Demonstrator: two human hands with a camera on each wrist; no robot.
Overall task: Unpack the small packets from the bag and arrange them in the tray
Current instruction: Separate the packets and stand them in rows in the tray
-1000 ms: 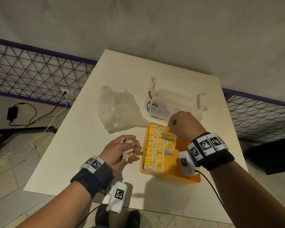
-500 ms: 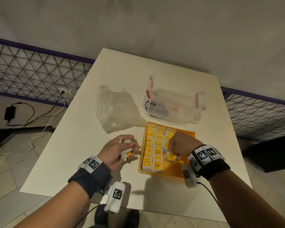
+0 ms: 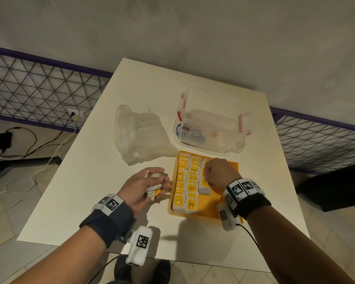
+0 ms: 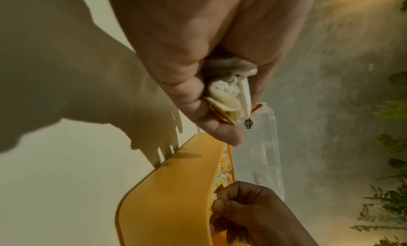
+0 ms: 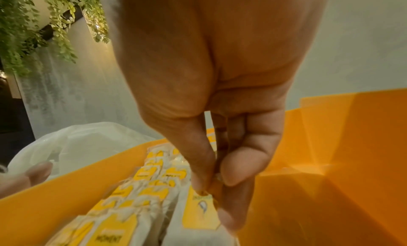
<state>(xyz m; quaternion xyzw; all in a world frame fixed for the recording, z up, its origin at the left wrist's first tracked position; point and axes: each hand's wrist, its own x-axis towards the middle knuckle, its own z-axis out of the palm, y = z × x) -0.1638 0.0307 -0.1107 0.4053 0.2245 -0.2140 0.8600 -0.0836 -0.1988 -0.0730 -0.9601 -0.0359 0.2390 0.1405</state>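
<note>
An orange tray (image 3: 193,215) lies near the table's front edge, its left part filled with rows of white packets with yellow tags (image 3: 190,181). My right hand (image 3: 206,179) is over the tray's middle and pinches the yellow tag of one packet (image 3: 205,188) at the end of the third row. The right wrist view shows thumb and forefinger (image 5: 211,183) closed on that tag (image 5: 198,213). My left hand (image 3: 152,183) hovers just left of the tray and grips a bunch of crumpled packets (image 3: 154,189); the bunch (image 4: 229,93) also shows in the left wrist view. The clear plastic bag (image 3: 139,136) lies behind it.
A clear plastic box with red latches (image 3: 211,128) stands right behind the tray. The tray's right part (image 5: 330,162) is bare orange floor. A wire fence (image 3: 39,93) and floor cables run along the left of the white table (image 3: 90,181).
My right hand came from the tray's far end toward its middle with a packet, then hardly moved. The left hand kept its bunch beside the tray.
</note>
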